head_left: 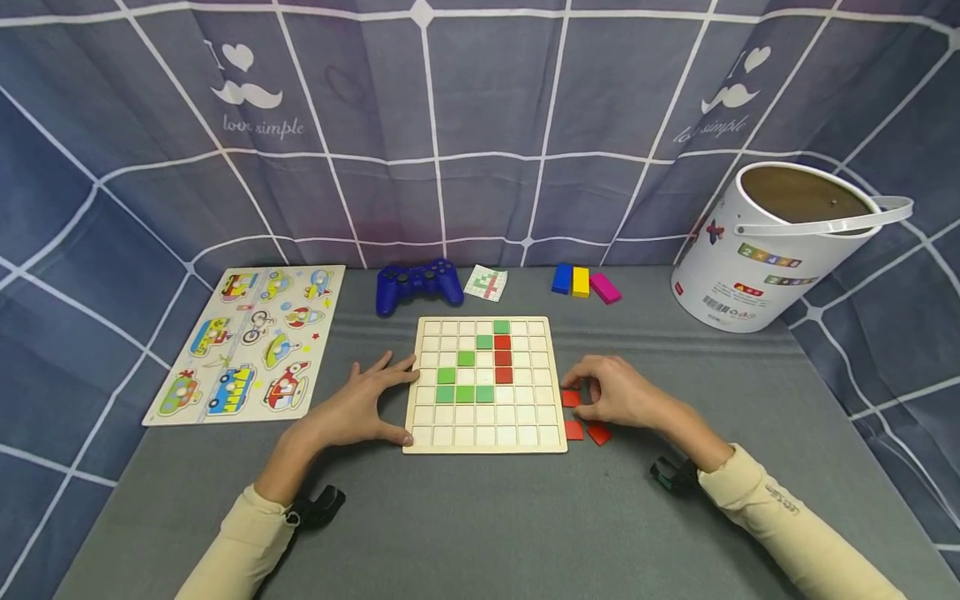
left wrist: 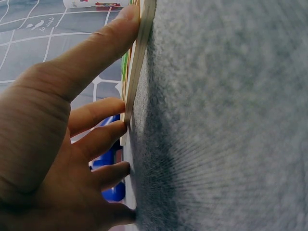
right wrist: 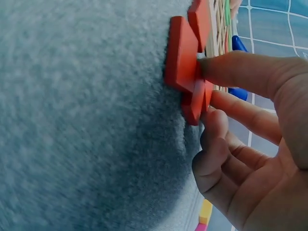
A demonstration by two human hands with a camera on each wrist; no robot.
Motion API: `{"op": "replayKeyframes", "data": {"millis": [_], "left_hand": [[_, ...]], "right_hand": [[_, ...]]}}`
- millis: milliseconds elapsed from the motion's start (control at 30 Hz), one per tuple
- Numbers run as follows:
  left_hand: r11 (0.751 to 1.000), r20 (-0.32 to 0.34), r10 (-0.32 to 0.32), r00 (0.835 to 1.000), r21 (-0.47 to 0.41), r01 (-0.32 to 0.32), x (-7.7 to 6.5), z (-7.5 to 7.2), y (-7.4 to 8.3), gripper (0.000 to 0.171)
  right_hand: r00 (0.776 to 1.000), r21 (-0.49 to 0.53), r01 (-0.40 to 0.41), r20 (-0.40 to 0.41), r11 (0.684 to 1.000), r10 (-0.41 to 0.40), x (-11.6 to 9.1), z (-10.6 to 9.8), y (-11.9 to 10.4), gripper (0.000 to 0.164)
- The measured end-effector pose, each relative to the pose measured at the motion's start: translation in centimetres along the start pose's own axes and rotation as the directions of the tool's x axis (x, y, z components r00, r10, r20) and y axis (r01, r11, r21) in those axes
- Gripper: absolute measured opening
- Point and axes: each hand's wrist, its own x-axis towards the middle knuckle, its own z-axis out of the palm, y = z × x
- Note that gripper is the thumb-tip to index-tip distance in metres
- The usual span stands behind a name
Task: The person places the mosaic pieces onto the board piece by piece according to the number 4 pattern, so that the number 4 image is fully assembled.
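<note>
A wooden grid board lies mid-table, with a slanting line and row of green tiles and a column of three red tiles in its squares. My left hand touches the board's left edge with thumb and fingertips, fingers spread. Just off the board's right edge, my right hand pinches a red tile between thumb and index finger, low at the table. Two loose red tiles lie below it. In the right wrist view, another red tile is close beside the thumb.
Behind the board are a blue game controller, a small pattern card and blue, yellow and pink blocks. A vehicle puzzle board lies at left. At back right stands a white bucket against the curtain.
</note>
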Motion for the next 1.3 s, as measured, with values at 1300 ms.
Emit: {"op": "replayKeyframes", "data": {"millis": [1300], "left_hand": [[1.000,0.005,-0.018,1.000,0.016,0.018,-0.1,0.0,0.1,0.097]], "right_hand": [[0.989,0.064,0.141,-0.060,0.988,-0.137,5.3,3.3,-3.2,0.024]]}}
